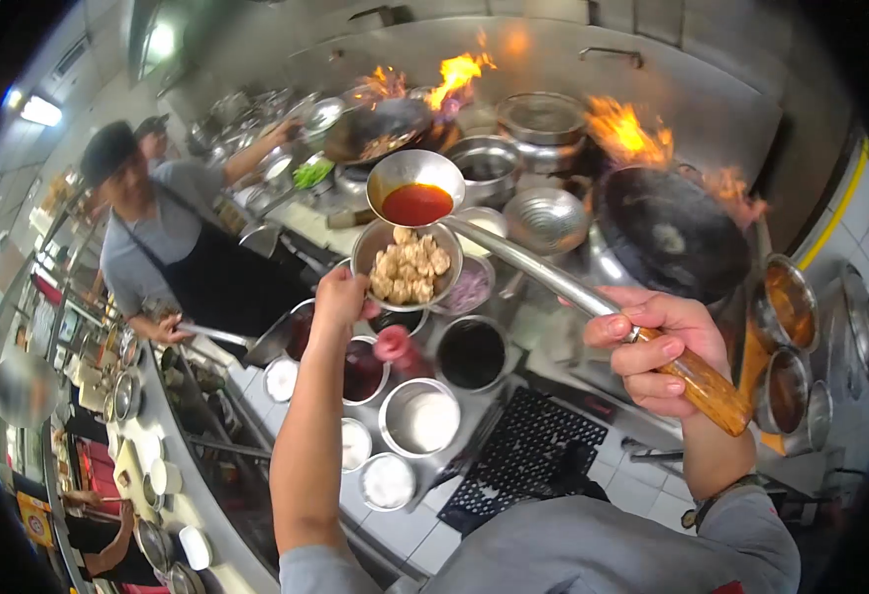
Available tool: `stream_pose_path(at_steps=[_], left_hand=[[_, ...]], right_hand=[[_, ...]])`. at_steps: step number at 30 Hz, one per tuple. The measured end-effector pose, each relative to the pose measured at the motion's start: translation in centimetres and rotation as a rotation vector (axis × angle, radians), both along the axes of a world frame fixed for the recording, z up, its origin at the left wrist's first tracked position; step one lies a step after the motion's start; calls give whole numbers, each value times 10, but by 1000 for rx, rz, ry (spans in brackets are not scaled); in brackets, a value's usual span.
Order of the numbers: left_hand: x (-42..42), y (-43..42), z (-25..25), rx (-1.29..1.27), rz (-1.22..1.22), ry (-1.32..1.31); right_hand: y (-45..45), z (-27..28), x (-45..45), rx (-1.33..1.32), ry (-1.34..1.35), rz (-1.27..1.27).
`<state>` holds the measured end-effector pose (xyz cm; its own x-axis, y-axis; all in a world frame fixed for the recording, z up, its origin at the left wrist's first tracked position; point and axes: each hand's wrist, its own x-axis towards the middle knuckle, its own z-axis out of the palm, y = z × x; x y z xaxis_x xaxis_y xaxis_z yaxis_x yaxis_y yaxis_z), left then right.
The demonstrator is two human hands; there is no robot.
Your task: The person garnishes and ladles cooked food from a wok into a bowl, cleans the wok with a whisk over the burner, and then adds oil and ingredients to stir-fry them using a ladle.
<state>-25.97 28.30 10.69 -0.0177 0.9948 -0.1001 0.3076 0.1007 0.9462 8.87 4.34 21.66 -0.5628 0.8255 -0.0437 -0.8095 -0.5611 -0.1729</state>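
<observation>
My left hand (343,297) grips the rim of a metal bowl (363,259) that holds pale, lumpy pieces of food (409,269). My right hand (662,346) is closed round the wooden handle of a long metal ladle (543,267). The ladle's cup, with red-orange sauce (416,204) in it, hangs over the far edge of the bowl. To the right a black wok (674,235) sits on the stove, with flames (627,134) behind it.
A co-worker (197,228) in a dark apron stands at the left, near another wok (380,131) with flames. Pots of dark liquid (471,352) and white ingredients (424,421) stand below the bowl. Sauce containers (789,302) are at the right; a black perforated mat (523,455) lies on the floor.
</observation>
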Motion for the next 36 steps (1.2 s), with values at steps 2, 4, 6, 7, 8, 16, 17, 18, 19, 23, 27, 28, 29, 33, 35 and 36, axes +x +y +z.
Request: stream_pose_path(at_steps=[2,4,6,7,8,16,17,18,19,23,27,28,29,33,35,36], left_hand=[[89,17,6,19,-35,-78],[160,50,-21,26,-106,-142],[232,41,-14,-11,-93,-213],[257,45,-16,-16,-112,-161],[278,53,-22,-25,-128,-108],[429,67,-50,-66,-321,-20],[446,70,-53,-33,-350,3],[464,62,-47,1,-378,27],[479,54,-39,67,-425,165],[534,74,-79,615,-488,730],[566,52,-86,781,-481,782],[568,45,-80,807,-484,798],[575,42,-74,836,-489,810],[589,38,-52,905,-484,883],[590,35,-48,954,-520,908],[591,34,-53,994,-561,943]], right_hand=[[-9,5,58,45,-40,-55],[-19,4,115,66,-144,-146],[-31,5,165,54,-275,-250],[-38,6,188,4,-378,-325],[-39,4,209,-1,-521,-376],[-20,-112,351,-165,-1468,-374],[-18,-118,355,-184,-1553,-335],[-21,-122,355,-206,-1636,-338],[-29,-126,357,-176,-1716,-383],[-75,-113,368,-52,-2190,-294],[-120,-107,378,159,-2413,-356],[-126,-105,377,185,-2440,-353],[-132,-103,376,211,-2467,-350],[-142,-97,370,224,-2542,-342],[-141,-92,368,195,-2560,-276],[-138,-85,366,154,-2552,-206]])
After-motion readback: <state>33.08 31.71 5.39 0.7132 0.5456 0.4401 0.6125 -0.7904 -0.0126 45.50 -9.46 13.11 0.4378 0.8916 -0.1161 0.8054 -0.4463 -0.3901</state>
